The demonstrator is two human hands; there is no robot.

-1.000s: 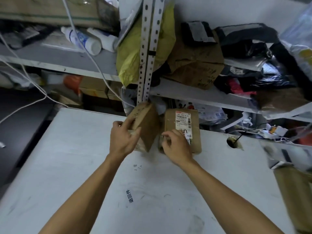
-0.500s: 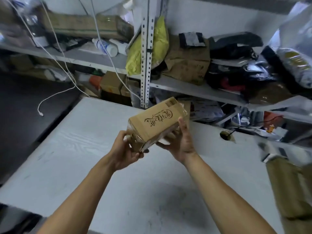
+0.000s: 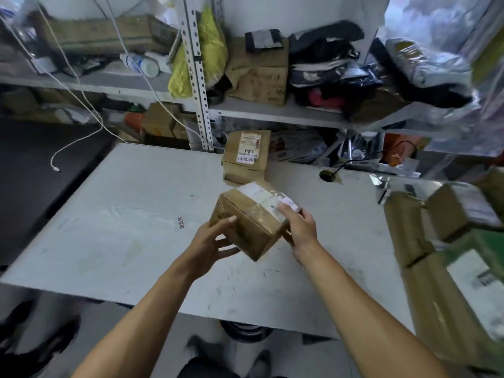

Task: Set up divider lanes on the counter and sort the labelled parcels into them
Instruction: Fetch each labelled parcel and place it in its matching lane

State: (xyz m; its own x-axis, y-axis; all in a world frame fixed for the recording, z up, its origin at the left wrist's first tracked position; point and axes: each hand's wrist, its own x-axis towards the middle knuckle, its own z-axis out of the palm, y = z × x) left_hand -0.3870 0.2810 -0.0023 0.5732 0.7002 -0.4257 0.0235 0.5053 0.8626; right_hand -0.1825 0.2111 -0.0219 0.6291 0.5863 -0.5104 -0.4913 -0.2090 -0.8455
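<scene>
Held parcel: small brown cardboard box with taped white label (image 3: pixel 252 218), lifted above the white desk (image 3: pixel 122 214), tilted label-up, likely so it can be read before sorting
Hands: left hand (image 3: pixel 211 245) cups its 8 o'clock side; right hand (image 3: pixel 298 227) clasps the 3 o'clock end, thumb on the label
Standing parcel: brown labelled carton (image 3: pixel 246 156) upright at 12 o'clock on the desk's far edge, perhaps as a lane divider
Unclear: held label's print blurred; stacked brown boxes (image 3: pixel 436 241) at 3 o'clock smeared, partly cut off

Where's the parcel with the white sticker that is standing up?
The standing parcel is at the table's far edge, centre of view, below the shelf post and just behind the box in both hands.
</scene>
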